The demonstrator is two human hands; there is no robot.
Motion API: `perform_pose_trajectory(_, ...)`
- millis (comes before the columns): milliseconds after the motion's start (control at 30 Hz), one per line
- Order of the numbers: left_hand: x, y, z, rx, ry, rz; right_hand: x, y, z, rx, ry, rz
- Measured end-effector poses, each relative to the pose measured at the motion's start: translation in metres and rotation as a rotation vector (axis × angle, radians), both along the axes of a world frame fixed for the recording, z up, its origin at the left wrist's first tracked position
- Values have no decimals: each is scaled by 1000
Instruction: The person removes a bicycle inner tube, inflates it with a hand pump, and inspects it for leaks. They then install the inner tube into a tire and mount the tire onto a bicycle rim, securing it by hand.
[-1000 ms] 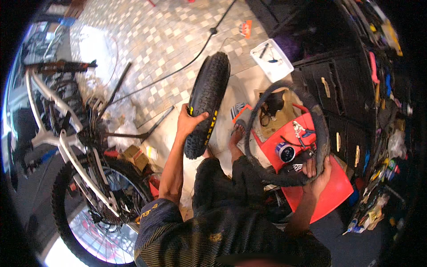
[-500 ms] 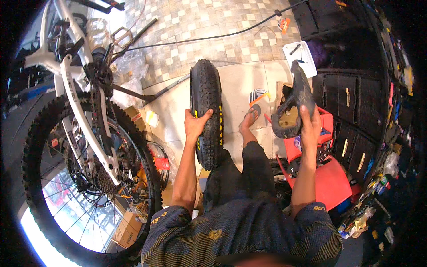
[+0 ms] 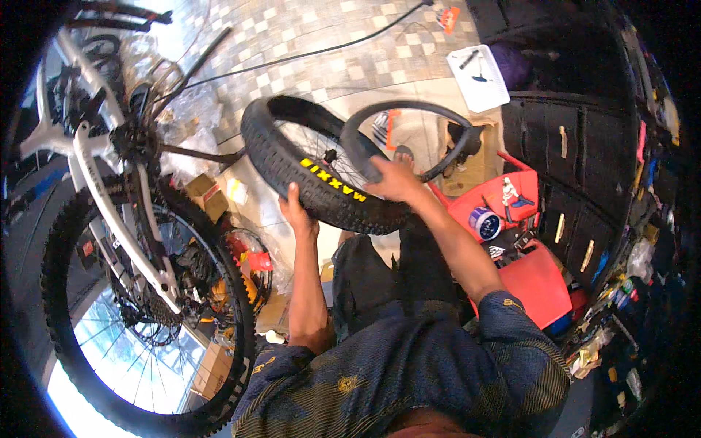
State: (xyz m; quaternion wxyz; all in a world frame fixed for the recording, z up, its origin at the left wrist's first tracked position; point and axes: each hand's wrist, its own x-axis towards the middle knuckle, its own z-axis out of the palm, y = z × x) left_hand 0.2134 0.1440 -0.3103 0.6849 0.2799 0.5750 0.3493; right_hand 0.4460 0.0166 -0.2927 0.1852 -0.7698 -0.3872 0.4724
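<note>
Tyre [image 3: 281, 164], tube [image 3: 357, 150], left fingers [image 3: 293, 196] apparently half-hidden

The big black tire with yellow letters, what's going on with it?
A person is holding two things. Their left hand holds the tire from the near side, with wheel spokes showing inside it. Their right hand holds an inner tube, which overlaps the tire in view and loops toward the right. A bicycle is on the left.

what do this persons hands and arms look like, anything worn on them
The left hand and right hand are bare, with no glove or wristband visible. The forearms are uncovered up to short, dark navy fabric sleeves with fine gold-toned lines and small yellowish markings.
</note>
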Motion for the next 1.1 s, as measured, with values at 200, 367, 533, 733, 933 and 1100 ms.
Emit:
perform_pose_trajectory(200, 0, -81, -20, -269, -236, 104, 22, -4, -1, -139, 80, 378)
perform_pose_trajectory(367, -25, -123, -41, -353, -223, 188, 21, -25, -22, -163, 114, 448)
perform_pose_trajectory(533, -67, -131, -37, -513, -39, 208, -12, -19, -8, -242, 143, 503)
perform_pose_trajectory(733, -75, -93, 13, -655, 479, -75, -72, -23, -2, -218, 41, 465)
perform_pose_trajectory(933, -90, -92, -27, -667, 471, 279, -104, -6, -1, -208, 58, 453)
perform_pose_trajectory(1100, -101, -97, -18, -720, 574, 248, -71, -1, 11, -187, 28, 232)
